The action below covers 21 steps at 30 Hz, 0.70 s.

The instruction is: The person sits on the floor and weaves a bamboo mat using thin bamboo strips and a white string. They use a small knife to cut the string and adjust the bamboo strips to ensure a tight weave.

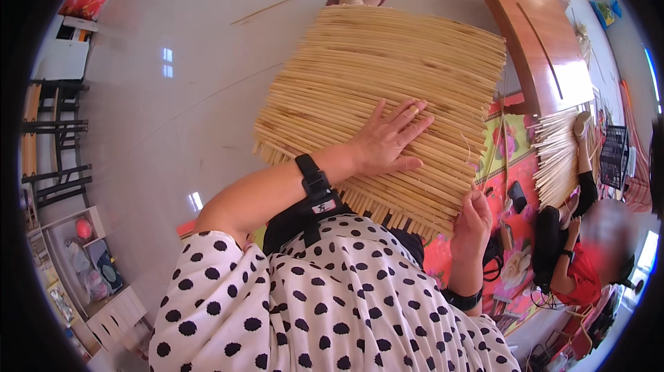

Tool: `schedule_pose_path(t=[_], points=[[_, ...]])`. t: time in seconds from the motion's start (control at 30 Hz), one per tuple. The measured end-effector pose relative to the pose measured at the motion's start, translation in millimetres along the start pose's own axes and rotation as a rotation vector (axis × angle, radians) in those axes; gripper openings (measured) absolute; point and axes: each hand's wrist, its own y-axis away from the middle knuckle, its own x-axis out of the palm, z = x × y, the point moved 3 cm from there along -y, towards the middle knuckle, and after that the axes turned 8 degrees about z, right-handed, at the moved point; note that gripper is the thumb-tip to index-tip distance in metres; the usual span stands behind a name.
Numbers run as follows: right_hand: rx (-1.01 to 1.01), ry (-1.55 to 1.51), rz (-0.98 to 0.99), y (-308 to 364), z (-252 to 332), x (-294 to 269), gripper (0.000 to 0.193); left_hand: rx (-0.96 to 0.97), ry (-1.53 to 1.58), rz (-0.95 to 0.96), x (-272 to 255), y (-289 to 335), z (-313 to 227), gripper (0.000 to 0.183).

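Stick mat (387, 61) under L hand (389, 140), R hand (473, 216) @ near-R corner.

Bright — glare spots the floor (207, 137), edges bend into black.

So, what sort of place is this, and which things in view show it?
Likely a small craft workroom, perhaps in a home: a stick mat lies under the person's left hand, a co-worker is beside more sticks, and loose strips lie on the pale floor.
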Motion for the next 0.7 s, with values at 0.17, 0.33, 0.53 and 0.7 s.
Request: schedule_pose_path(t=[0.17,0.33,0.53,0.7], points=[[-0.077,-0.014,-0.007,-10.5,16.4,-19.3,0.008,-0.039,0.003,0.020,-0.5,-0.7,-3.9,0.087],[-0.130,-0.148,0.018,-53.8,25.7,-40.0,0.011,-0.048,0.013,-0.047,-2.9,1.3,-2.5,0.083],[0.039,-0.427,0.051,-122.1,-34.2,-74.1,0.021,0.003,0.031,-0.080,-5.6,-1.5,-3.1,0.075],[0.181,-0.673,0.357,-121.8,-46.3,-41.3,0.042,0.009,0.003,-0.084,-4.2,-0.8,-1.8,0.074]])
